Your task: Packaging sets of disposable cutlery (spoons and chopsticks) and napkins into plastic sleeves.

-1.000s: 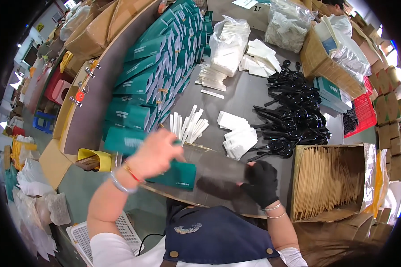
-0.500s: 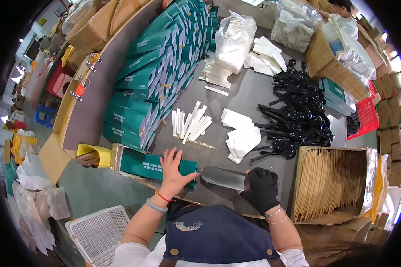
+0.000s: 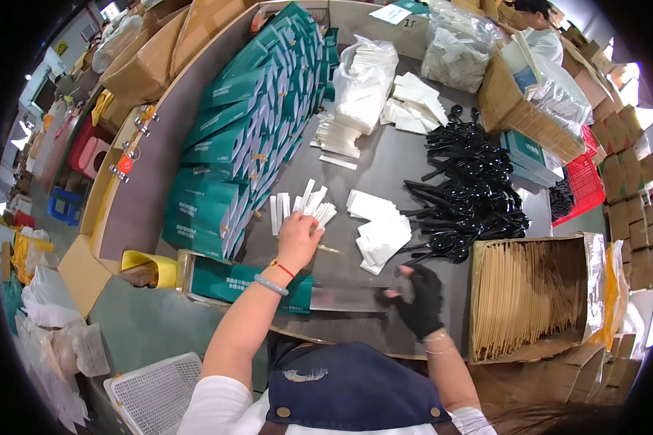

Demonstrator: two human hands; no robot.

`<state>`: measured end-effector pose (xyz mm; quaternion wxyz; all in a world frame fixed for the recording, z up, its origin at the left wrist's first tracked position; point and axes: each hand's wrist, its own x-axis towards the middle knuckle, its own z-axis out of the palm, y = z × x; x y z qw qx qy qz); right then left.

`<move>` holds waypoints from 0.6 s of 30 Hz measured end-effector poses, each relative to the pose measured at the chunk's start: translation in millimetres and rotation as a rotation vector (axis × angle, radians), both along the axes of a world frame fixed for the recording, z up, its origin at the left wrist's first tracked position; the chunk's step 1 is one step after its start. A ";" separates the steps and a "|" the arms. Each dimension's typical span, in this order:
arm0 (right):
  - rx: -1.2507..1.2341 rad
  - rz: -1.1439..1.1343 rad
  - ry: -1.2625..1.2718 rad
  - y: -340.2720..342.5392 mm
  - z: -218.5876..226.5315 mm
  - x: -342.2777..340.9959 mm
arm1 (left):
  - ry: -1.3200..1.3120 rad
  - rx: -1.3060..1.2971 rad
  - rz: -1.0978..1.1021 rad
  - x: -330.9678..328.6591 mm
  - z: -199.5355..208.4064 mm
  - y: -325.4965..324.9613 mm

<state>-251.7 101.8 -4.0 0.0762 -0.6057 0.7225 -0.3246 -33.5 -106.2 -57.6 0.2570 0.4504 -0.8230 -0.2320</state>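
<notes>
My left hand, bare with a red cord and a pale bangle at the wrist, is closed with bent fingers over a small pile of white paper strips. Its fingertips pinch at the strips; what lies between them is partly hidden. Below that forearm, a flat green printed sleeve lies along the table's near edge. A shiny, see-through grey plastic piece lies against the sleeve's right end. My right hand, in a black glove with bare fingertips, is by the plastic's right end, blurred, with thumb and fingers apart.
Rows of green sleeves stand at the left. White folded napkins and black plastic spoons lie to the right. A carton of wooden chopsticks stands at the near right, a yellow holder at the left edge.
My left hand has moved from the green sleeve up to the white strips and closed there. The plastic piece has shifted left against the sleeve's end, and my right hand has loosened from it.
</notes>
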 end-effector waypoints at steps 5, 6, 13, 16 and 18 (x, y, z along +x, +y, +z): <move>-0.040 -0.442 0.086 91.7 2.7 -96.6 | -0.034 0.062 -0.104 -24.2 0.1 -17.1; -0.032 -0.530 0.136 119.5 -6.4 -122.9 | -0.077 0.072 -0.122 -23.5 3.4 -19.3; 0.248 -0.933 0.082 205.7 -21.9 -198.9 | -0.166 0.202 -0.085 -16.1 11.2 -30.8; 0.359 -0.947 0.093 200.2 -16.2 -197.8 | -0.198 0.162 -0.071 -17.0 16.4 -24.8; 0.331 -0.953 0.081 189.9 -10.6 -193.7 | -0.224 -0.006 0.001 -20.8 22.9 -16.4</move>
